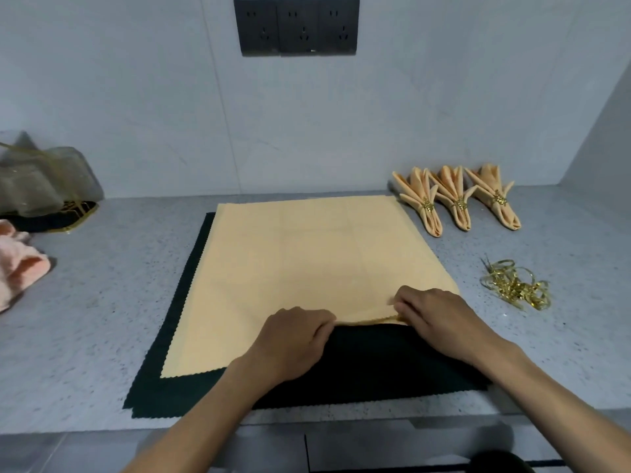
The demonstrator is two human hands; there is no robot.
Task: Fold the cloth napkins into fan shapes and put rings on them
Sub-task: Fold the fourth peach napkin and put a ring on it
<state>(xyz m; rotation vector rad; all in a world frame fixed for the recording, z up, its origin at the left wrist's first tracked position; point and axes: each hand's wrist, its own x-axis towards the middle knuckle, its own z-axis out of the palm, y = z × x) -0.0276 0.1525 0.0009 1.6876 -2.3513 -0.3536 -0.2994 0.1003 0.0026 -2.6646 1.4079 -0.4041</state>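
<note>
A pale orange napkin (290, 268) lies spread flat on a dark green cloth (375, 363) in the middle of the counter. Its near right edge is lifted and turned up off the dark cloth. My left hand (293, 339) pinches that raised edge at its left end. My right hand (440, 319) pinches the same edge further right. Three folded orange napkins (457, 199) with gold rings lie in a row at the back right. A heap of loose gold rings (515, 285) sits on the counter to the right of the cloth.
A pink cloth (17, 264) lies at the left edge. Behind it stands a sheer bag on a dark tray with a gold rim (65, 216). A grey wall with black sockets (296, 27) backs the speckled counter (102, 302), whose front edge runs just below the dark cloth.
</note>
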